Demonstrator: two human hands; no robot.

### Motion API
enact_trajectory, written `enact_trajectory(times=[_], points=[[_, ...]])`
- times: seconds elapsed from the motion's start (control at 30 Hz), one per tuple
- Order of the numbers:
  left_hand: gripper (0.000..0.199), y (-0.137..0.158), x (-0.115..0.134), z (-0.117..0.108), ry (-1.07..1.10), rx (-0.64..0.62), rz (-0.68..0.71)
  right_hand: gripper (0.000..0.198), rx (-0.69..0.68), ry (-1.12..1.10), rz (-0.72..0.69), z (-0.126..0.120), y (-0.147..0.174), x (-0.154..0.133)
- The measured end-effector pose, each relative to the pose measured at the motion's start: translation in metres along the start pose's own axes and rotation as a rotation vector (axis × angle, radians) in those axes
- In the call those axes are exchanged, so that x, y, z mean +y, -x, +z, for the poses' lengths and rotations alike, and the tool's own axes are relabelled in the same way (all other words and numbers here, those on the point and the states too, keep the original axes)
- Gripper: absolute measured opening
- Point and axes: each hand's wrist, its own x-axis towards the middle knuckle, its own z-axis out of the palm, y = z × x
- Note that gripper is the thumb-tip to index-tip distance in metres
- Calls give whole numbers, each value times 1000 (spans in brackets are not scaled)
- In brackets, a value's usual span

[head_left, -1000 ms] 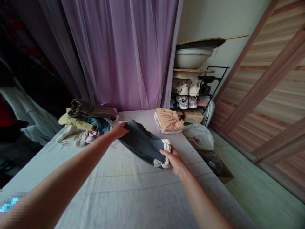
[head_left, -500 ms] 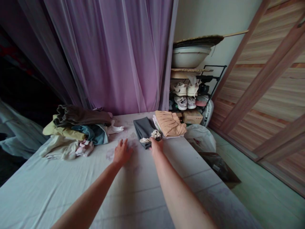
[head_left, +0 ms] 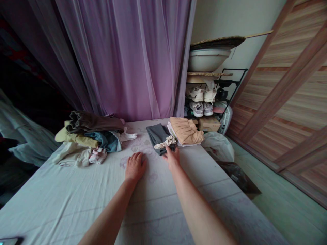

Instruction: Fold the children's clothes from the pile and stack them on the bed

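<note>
A folded dark grey garment (head_left: 156, 133) lies on the sheet-covered bed (head_left: 153, 211), with a cream ruffled strip (head_left: 166, 142) across its near part. Whether the strip is sewn on or separate I cannot tell. My right hand (head_left: 172, 157) has its fingers and thumb closed on the near edge of this garment, beside the ruffle. To its left, my left hand (head_left: 135, 165) rests palm down on the sheet, holding nothing, its fingers stretched out. Just right of the grey garment sits a stack of folded clothes with a peach pleated garment (head_left: 186, 131) on top.
At the bed's left is a loose heap of clothes: brown (head_left: 95, 122), yellow-green (head_left: 76, 136), blue (head_left: 108, 141) and white (head_left: 74, 154). A purple curtain (head_left: 122, 61) hangs behind. A shoe rack (head_left: 237, 81), white plastic bag (head_left: 219, 144) and wooden doors (head_left: 281, 102) are to the right.
The view has shifted slightly left. My left hand has settled flatter onto the sheet. The cream ruffle, bunched before, now lies more stretched across the grey garment.
</note>
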Motion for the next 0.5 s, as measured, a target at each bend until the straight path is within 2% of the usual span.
enact_trajectory(times=[0.13,0.27,0.37,0.5], points=[[40,1,2,-3,-9,-18,14,74,-26,-7,116,-24,22,-5],[39,1,5,-4,-16,-6,14,58,-27,7,193,-32,26,-18],[38,1,5,-4,-16,2,17,46,-6,15,259,-24,18,-28],[38,0,4,-4,-9,-4,24,54,94,6,310,3,5,-37]])
